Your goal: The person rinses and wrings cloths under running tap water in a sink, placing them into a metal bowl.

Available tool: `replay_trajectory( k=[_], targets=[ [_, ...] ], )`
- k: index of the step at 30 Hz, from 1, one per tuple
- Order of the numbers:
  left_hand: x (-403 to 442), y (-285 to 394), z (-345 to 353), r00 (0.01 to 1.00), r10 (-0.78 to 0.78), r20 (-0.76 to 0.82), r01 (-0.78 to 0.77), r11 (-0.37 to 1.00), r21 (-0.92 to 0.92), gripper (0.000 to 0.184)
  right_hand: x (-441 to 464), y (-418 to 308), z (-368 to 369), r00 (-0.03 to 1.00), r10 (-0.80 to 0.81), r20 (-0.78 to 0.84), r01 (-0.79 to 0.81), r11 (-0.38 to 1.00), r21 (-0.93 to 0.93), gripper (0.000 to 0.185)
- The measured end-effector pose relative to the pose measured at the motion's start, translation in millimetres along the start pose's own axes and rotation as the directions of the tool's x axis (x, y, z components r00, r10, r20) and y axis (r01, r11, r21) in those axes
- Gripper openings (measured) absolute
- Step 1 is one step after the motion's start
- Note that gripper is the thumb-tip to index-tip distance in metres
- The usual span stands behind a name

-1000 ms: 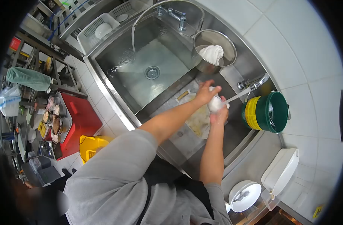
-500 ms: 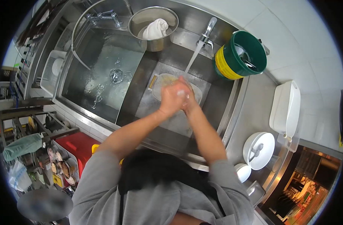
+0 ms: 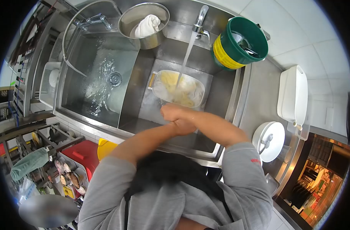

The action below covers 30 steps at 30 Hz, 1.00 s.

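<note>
My right hand [image 3: 172,111] is closed in a loose fist over the near side of the right sink basin, and no object shows in it. Just below it, my left hand [image 3: 185,127] wraps round my right wrist, its fingertips hidden underneath. Beyond my hands, a white oval dish [image 3: 198,85] with a wooden-looking handle [image 3: 151,81] lies on the basin floor, holding water and yellowish residue. A stream from the tap [image 3: 200,19] falls into that dish.
Water fills the left basin [image 3: 77,82], where a hose [image 3: 69,33] hangs. A steel pot [image 3: 154,39] with a white cloth [image 3: 147,26] stands behind. To the right are a green bucket [image 3: 250,53], a white container [image 3: 291,96] and a white bowl [image 3: 276,151] with spoons.
My hands have come apart from palm-to-palm rubbing and drawn back toward me. My left hand has moved onto my right wrist, and the dish under the stream has come into full view.
</note>
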State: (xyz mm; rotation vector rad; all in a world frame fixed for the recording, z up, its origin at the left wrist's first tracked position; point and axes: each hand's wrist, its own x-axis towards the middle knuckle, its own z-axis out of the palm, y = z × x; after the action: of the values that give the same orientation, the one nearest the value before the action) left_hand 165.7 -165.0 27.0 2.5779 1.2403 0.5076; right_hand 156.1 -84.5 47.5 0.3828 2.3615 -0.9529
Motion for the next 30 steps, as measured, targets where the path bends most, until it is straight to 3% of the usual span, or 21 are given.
replay_trajectory(
  k=[2,3,5,6,7,8,9,10,12,13,14,17,19,21,23,24,25,26,29,30],
  targets=[
    [2.9,5.4,-23.0,0.926,-0.373,-0.049,0.319,0.848,-0.423,0.015,12.1,4.3,6.3,0.99,-0.061,-0.127,0.08,0.985,0.154,0.022],
    [4.4,-8.2,-41.7,0.972,-0.231,0.049,0.235,0.922,-0.308,0.014,24.0,7.4,0.6,0.975,-0.098,-0.197,0.14,0.967,0.212,0.023],
    [1.5,-37.3,-95.2,0.953,0.016,0.303,0.02,0.993,-0.114,0.013,33.4,23.1,-38.4,0.949,0.167,-0.266,0.039,0.778,0.628,0.027],
    [-3.1,-51.9,-114.5,0.968,-0.065,0.244,0.11,0.979,-0.173,0.011,31.9,36.4,-55.0,0.921,0.303,-0.246,0.013,0.607,0.795,0.03],
    [-7.7,-67.3,-136.8,0.971,-0.145,0.192,0.189,0.953,-0.235,0.01,34.8,63.9,-50.7,0.86,0.345,-0.377,-0.029,0.77,0.637,0.031],
    [-4.8,-80.6,-173.3,0.979,-0.199,-0.048,0.191,0.972,-0.137,0.008,38.0,93.4,-46.0,0.781,0.354,-0.514,-0.1,0.884,0.457,0.033],
    [1.6,-91.8,-215.1,0.933,-0.214,-0.289,0.21,0.977,-0.044,0.01,16.8,93.1,-45.7,0.766,0.448,-0.461,-0.315,0.887,0.339,0.032],
    [9.3,-106.7,-253.1,0.881,-0.252,-0.399,0.282,0.959,0.016,0.007,42.1,144.0,2.2,0.786,0.435,-0.44,-0.371,0.901,0.226,0.031],
    [26.5,-149.8,-298.1,0.69,-0.212,-0.692,0.34,0.939,0.051,0.009,40.0,174.2,65.9,0.696,0.436,-0.571,-0.456,0.882,0.118,0.031],
    [34.0,-169.4,-314.1,0.584,-0.214,-0.783,0.385,0.922,0.035,0.008,26.0,167.5,72.2,0.744,0.427,-0.515,-0.492,0.871,0.012,0.032],
    [37.1,-195.7,-320.5,0.571,-0.214,-0.793,0.439,0.896,0.074,0.006,16.6,163.3,72.4,0.784,0.426,-0.451,-0.517,0.851,-0.095,0.033],
    [42.9,-234.3,-319.6,0.591,-0.14,-0.795,0.62,0.709,0.336,0.019,20.7,161.9,81.1,0.677,0.253,-0.691,-0.435,0.895,-0.1,0.03],
    [44.5,-223.5,-298.0,0.56,-0.149,-0.815,0.638,0.705,0.309,0.026,9.1,141.6,26.9,0.819,0.445,-0.362,-0.499,0.864,-0.067,0.026],
    [50.7,-180.4,-295.5,0.439,-0.225,-0.87,0.542,0.839,0.056,0.033,2.6,137.7,0.7,0.792,0.438,-0.424,-0.44,0.892,0.101,0.024],
    [43.5,-159.0,-243.9,0.533,-0.369,-0.762,0.309,0.923,-0.231,0.031,-14.8,122.3,-32.6,0.781,0.478,-0.401,-0.174,0.784,0.596,0.023],
    [39.8,-143.4,-221.3,0.653,-0.574,-0.493,0.358,0.808,-0.467,0.04,-18.6,118.6,-44.6,0.803,0.394,-0.446,-0.01,0.758,0.653,0.021],
    [40.3,-142.6,-186.0,0.697,-0.625,-0.352,0.324,0.713,-0.622,0.045,-19.3,116.2,-57.9,0.806,0.306,-0.507,0.161,0.711,0.685,0.019],
    [36.8,-146.1,-153.2,0.718,-0.611,-0.334,0.364,0.739,-0.567,0.045,-19.5,112.0,-69.8,0.793,0.272,-0.544,0.22,0.706,0.673,0.018],
    [33.4,-142.5,-138.1,0.703,-0.693,-0.161,0.445,0.604,-0.661,0.044,-27.1,100.3,-94.6,0.763,0.246,-0.598,0.329,0.649,0.686,0.017],
    [29.1,-145.3,-141.1,0.668,-0.744,0.001,0.527,0.472,-0.707,0.038,-31.7,97.0,-100.9,0.767,0.282,-0.577,0.323,0.607,0.726,0.016]
  ],
)
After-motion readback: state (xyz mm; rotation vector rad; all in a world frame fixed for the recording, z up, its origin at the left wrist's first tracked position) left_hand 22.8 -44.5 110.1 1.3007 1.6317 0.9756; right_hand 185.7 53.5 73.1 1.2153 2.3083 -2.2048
